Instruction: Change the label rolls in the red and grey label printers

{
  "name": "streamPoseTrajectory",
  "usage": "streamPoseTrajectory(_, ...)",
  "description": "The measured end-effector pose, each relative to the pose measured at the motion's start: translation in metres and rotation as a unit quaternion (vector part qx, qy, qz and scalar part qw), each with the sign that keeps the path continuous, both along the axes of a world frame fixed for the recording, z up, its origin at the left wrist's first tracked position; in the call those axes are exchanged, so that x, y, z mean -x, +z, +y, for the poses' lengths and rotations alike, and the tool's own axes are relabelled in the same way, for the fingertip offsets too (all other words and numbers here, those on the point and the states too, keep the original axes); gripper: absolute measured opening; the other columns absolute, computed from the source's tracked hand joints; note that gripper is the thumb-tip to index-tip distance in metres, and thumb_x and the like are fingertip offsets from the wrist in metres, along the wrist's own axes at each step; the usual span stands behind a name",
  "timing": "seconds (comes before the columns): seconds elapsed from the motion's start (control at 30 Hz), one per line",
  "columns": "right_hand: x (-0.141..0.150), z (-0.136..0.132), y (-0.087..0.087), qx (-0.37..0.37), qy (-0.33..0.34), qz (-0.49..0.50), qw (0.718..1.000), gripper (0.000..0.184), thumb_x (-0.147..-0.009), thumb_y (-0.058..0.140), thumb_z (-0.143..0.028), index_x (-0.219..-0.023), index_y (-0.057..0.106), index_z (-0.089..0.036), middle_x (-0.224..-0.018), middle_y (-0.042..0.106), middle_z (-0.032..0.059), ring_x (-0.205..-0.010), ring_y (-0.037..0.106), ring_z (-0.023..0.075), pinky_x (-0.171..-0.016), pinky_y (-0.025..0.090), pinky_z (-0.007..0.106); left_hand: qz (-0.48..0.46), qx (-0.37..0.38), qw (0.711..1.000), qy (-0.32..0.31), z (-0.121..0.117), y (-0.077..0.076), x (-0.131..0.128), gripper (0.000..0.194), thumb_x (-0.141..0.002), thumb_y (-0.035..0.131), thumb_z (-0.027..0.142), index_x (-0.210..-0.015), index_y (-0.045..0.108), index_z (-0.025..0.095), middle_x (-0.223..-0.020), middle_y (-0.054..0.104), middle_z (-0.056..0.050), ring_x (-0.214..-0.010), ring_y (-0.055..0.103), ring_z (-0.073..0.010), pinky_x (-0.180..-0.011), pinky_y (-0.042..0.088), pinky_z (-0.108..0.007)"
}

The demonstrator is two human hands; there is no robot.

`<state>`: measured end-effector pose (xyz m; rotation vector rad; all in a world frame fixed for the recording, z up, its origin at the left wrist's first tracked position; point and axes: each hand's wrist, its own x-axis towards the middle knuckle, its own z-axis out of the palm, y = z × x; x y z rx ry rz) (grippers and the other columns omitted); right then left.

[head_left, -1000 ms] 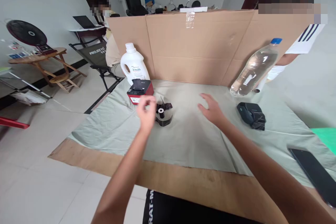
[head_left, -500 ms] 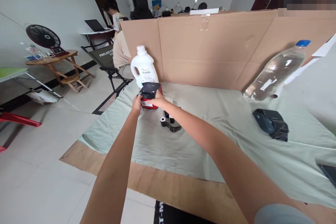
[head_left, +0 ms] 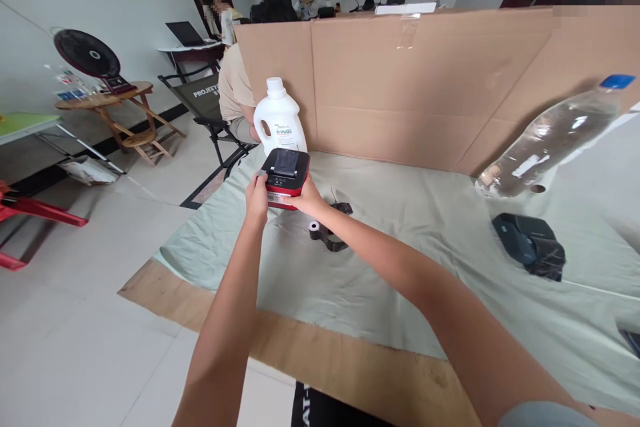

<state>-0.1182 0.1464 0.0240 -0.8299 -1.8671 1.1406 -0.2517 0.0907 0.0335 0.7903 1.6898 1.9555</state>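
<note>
Both hands hold a small black-and-red printer [head_left: 283, 172] over the far left of the cloth, with a dark strip lying across its top. My left hand [head_left: 257, 197] grips its left side, thumb near the top edge. At the lower right corner, my right hand [head_left: 309, 196] is closed round the side. Just behind the printer stands a white jug [head_left: 281, 120] with a handle and cap. To the right of the printer a small roll with a black strip [head_left: 330, 240] lies unrolled, partly hidden by my right forearm.
A cardboard panel [head_left: 380, 87] stands along the back. On the right are a large clear bottle [head_left: 550, 137] with a blue cap, leaning, and a dark device [head_left: 520, 240] with black strip. A person [head_left: 234, 83] sits beyond the panel near a folding chair [head_left: 204, 90].
The printer is tilted up, showing more of its top. My right hand has slid from its upper right edge down to the lower right side. The view has shifted slightly.
</note>
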Motion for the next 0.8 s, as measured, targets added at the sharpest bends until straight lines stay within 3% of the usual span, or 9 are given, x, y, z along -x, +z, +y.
streamPoseTrajectory(0.07, -0.027, -0.004, 0.018, -0.017, -0.003, 0.020, 1.000, 0.096, -0.065, 0.094, -0.039, -0.147, 0.047, -0.022, -0.138, 0.065, 0.0088, -0.136, 0.053, 0.0355, -0.114, 0.046, 0.055, 0.067, -0.009, 0.998, 0.001, -0.009, 0.022, -0.022, 0.035, -0.093, 0.059, 0.042, -0.115, 0.074, 0.019, -0.115, 0.076, -0.005, -0.116, 0.066, -0.0253, -0.107, 0.051, -0.037)
streamPoseTrajectory(0.17, -0.091, -0.010, 0.046, -0.089, -0.033, 0.043, 0.995, 0.088, -0.067, 0.094, -0.047, -0.142, 0.054, -0.023, -0.136, 0.066, 0.0086, -0.134, 0.055, 0.0369, -0.114, 0.045, 0.054, 0.159, -0.023, 0.987, -0.023, -0.018, 0.048, -0.080, 0.040, -0.098, 0.056, 0.045, -0.127, 0.072, 0.022, -0.131, 0.073, -0.005, -0.132, 0.061, -0.0278, -0.119, 0.043, -0.040)
streamPoseTrajectory(0.23, -0.146, -0.018, 0.059, -0.136, -0.072, 0.039, 0.987, 0.088, -0.066, 0.094, -0.048, -0.142, 0.055, -0.023, -0.137, 0.066, 0.0097, -0.132, 0.056, 0.0373, -0.114, 0.045, 0.053, 0.189, -0.034, 0.979, -0.063, -0.025, 0.053, -0.131, 0.043, -0.101, 0.055, 0.047, -0.134, 0.069, 0.024, -0.139, 0.070, -0.005, -0.138, 0.058, -0.0284, -0.122, 0.041, -0.041)
streamPoseTrajectory(0.33, -0.232, -0.040, 0.063, -0.176, -0.162, -0.003, 0.971, 0.098, -0.064, 0.094, -0.044, -0.149, 0.049, -0.024, -0.140, 0.062, 0.0115, -0.129, 0.055, 0.0375, -0.111, 0.046, 0.053, 0.194, -0.034, 0.971, -0.132, -0.036, 0.043, -0.211, 0.048, -0.103, 0.052, 0.049, -0.144, 0.063, 0.026, -0.142, 0.069, -0.005, -0.140, 0.059, -0.0284, -0.121, 0.043, -0.041)
streamPoseTrajectory(0.43, -0.301, -0.064, 0.049, -0.174, -0.227, -0.063, 0.956, 0.107, -0.062, 0.094, -0.046, -0.154, 0.044, -0.024, -0.137, 0.061, 0.0121, -0.125, 0.052, 0.0380, -0.108, 0.048, 0.055, 0.182, -0.020, 0.963, -0.199, -0.046, 0.019, -0.273, 0.053, -0.104, 0.050, 0.050, -0.150, 0.057, 0.025, -0.138, 0.071, -0.007, -0.135, 0.063, -0.0284, -0.117, 0.048, -0.041)
streamPoseTrajectory(0.53, -0.342, -0.082, 0.023, -0.165, -0.253, -0.090, 0.949, 0.110, -0.064, 0.091, -0.053, -0.157, 0.042, -0.023, -0.134, 0.061, 0.0131, -0.120, 0.052, 0.0373, -0.106, 0.049, 0.057, 0.178, -0.011, 0.951, -0.252, -0.055, -0.005, -0.306, 0.055, -0.104, 0.050, 0.049, -0.154, 0.052, 0.026, -0.144, 0.068, -0.008, -0.135, 0.063, -0.0292, -0.116, 0.049, -0.044)
streamPoseTrajectory(0.67, -0.358, -0.091, -0.013, -0.149, -0.265, -0.093, 0.948, 0.110, -0.066, 0.089, -0.061, -0.157, 0.041, -0.022, -0.136, 0.059, 0.0141, -0.117, 0.052, 0.0362, -0.106, 0.048, 0.058, 0.196, 0.000, 0.939, -0.283, -0.063, -0.029, -0.317, 0.057, -0.103, 0.052, 0.046, -0.156, 0.050, 0.025, -0.144, 0.067, -0.010, -0.133, 0.064, -0.0299, -0.115, 0.050, -0.047)
streamPoseTrajectory(0.8, -0.356, -0.092, -0.034, -0.134, -0.277, -0.073, 0.949, 0.110, -0.067, 0.087, -0.065, -0.156, 0.041, -0.021, -0.132, 0.059, 0.0139, -0.118, 0.051, 0.0357, -0.108, 0.048, 0.057, 0.236, 0.034, 0.928, -0.285, -0.066, -0.040, -0.313, 0.068, -0.094, 0.066, 0.043, -0.157, 0.047, 0.026, -0.139, 0.070, -0.008, -0.129, 0.067, -0.0301, -0.114, 0.052, -0.045)
